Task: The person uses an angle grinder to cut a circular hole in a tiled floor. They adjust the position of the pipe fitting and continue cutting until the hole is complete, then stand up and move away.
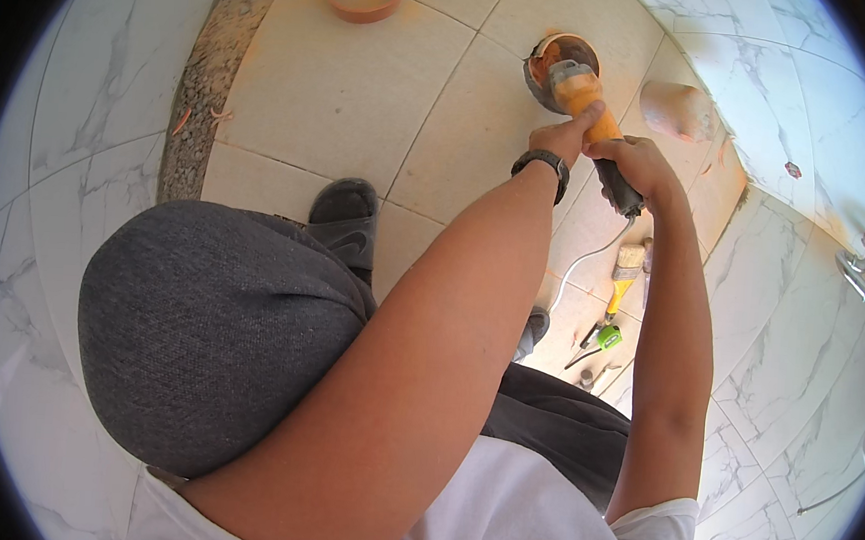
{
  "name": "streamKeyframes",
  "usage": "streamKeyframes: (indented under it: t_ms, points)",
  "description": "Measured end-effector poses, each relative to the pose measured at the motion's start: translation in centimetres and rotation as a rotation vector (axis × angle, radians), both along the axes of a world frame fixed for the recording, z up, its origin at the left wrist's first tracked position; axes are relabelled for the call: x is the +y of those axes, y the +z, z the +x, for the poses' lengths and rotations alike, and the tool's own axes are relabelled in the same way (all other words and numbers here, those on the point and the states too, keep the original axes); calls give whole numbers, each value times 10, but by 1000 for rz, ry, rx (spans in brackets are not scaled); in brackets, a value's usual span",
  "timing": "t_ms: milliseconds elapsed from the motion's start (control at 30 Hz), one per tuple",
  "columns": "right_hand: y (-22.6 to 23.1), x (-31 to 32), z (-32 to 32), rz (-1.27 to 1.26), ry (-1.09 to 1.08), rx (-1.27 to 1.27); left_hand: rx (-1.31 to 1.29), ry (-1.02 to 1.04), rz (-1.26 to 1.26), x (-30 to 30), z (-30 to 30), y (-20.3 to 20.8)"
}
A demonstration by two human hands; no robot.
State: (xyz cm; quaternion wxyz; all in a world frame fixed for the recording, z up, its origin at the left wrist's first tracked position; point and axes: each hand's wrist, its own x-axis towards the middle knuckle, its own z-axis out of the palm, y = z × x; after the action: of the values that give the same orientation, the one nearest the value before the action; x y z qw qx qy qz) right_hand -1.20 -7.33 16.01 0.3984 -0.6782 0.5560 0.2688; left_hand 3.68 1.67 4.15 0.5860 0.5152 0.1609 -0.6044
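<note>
A yellow angle grinder (603, 128) with a black rear handle is held in both my hands. My left hand (562, 134), with a dark watch at its wrist, closes round the yellow body behind the head. My right hand (644, 169) grips the black handle, from which a pale cord (581, 260) runs down. The grinder's head lies over the rim of a round pipe opening (584, 48) in the tiled floor. Its disc is hard to make out, and I cannot tell whether it touches the pipe. Brown-orange dirt shows inside the opening.
An orange-brown pipe ring (363, 11) lies at the far left, and a dusty pipe piece (677, 111) lies near the right wall. A yellow-handled brush (626, 274) and a green tool (608, 337) lie by my right forearm. A tap (862, 262) juts from the right wall.
</note>
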Motion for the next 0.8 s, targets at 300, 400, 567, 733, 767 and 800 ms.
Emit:
streamKeyframes:
  t_ms: [300, 400, 567, 733, 767, 800]
  points:
    - [-11, 7, 2, 85, -168, -165, 108, 154, -73, -4, 7, -4]
    - [-12, 8, 7, 113, -193, -162, 93, 153, -23, -3, 12, -3]
    - [-12, 7, 5, 123, -183, -116, 53, 90, 36, -1, 10, -1]
    - [-12, 7, -4, 87, -168, -139, 65, 32, 20, -1, 5, -3]
    - [-13, 8, -5, 87, -173, -149, 59, 42, 11, -1, 5, -2]
    - [-15, 9, -6, 88, -194, -179, 50, 36, 11, 0, 7, -2]
